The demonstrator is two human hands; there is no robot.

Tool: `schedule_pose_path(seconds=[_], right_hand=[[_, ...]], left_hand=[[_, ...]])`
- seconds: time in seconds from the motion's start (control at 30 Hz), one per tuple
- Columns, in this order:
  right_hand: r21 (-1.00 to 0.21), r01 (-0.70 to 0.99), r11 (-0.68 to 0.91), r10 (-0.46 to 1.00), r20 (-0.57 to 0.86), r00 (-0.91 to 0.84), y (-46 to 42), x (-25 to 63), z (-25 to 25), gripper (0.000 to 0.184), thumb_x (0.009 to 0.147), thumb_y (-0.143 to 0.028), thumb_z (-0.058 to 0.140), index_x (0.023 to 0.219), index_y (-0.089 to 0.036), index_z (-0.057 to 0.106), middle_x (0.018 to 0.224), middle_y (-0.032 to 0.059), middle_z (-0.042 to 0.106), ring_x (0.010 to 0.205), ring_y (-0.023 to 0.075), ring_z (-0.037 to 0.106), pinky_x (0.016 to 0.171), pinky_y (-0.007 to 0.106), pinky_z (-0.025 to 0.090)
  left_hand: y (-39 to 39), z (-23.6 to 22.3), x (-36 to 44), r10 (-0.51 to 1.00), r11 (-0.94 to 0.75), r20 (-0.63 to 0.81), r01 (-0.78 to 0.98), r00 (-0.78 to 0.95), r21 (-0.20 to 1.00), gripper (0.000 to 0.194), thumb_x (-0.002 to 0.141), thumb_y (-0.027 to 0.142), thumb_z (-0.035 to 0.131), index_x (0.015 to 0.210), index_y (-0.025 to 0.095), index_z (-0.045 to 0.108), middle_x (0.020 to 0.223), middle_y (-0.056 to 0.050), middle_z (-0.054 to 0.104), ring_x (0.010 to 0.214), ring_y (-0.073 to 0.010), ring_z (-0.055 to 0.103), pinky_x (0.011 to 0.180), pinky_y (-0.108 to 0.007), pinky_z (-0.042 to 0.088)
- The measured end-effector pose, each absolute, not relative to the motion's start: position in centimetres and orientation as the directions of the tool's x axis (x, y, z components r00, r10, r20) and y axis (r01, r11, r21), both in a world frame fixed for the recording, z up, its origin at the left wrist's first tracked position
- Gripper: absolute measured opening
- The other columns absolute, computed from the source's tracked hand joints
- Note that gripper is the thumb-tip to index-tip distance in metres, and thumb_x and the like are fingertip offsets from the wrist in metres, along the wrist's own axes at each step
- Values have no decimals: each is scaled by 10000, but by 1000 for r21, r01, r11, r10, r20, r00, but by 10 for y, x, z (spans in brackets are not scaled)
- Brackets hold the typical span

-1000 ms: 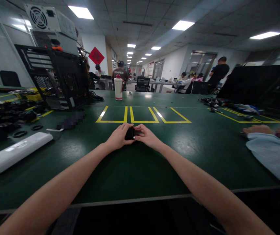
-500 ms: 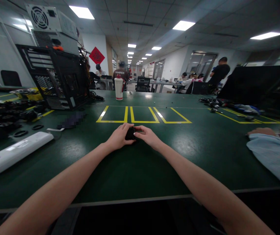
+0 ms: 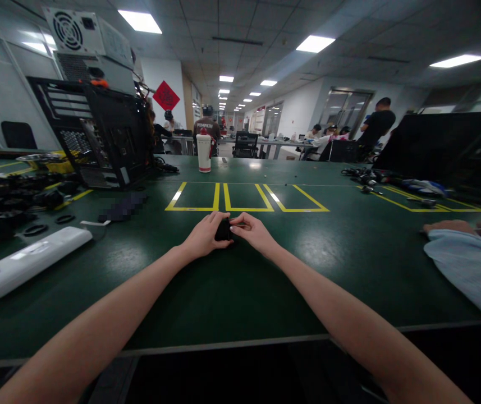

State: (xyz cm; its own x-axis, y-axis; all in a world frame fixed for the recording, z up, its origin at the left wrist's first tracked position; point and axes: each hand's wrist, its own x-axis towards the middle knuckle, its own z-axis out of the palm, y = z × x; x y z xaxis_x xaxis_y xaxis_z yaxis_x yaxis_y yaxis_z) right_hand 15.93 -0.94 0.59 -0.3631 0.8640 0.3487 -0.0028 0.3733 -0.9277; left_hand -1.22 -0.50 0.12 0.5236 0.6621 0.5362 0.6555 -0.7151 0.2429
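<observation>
Both my arms reach out over a dark green table (image 3: 232, 286). My left hand (image 3: 203, 235) is wrapped round a small black object (image 3: 223, 230) near the middle of the table. My right hand (image 3: 252, 232) meets it from the right, its fingertips pinched against the object's right side. Most of the black object is hidden between the two hands. Just beyond the hands lie yellow taped rectangles (image 3: 245, 197).
A black computer case (image 3: 97, 134) with a grey power supply (image 3: 84, 39) on top stands at the back left. Black parts (image 3: 4, 202) and a white bar (image 3: 25, 261) lie to the left. A white cup (image 3: 204, 152) stands further back. Another person's sleeved arm (image 3: 467, 264) rests at the right.
My hands stay together on the black object. My right fingers have shifted slightly at its right side. The person's hand at the right has drawn back a little.
</observation>
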Motion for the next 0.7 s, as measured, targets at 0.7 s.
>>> schedule_pose_path(seconds=[0.7], right_hand=[[-938,34,344,877,308,-369,-11,159,5,172,680,-258,591,808,-171,515,876,15,557,857,144,554,825,355,442]], left_hand=[[-8,5,-12,681,-704,524,654,512,277,596,645,354,633,1153,210,355,1078,-66,481,994,-240,490,837,-392,417]])
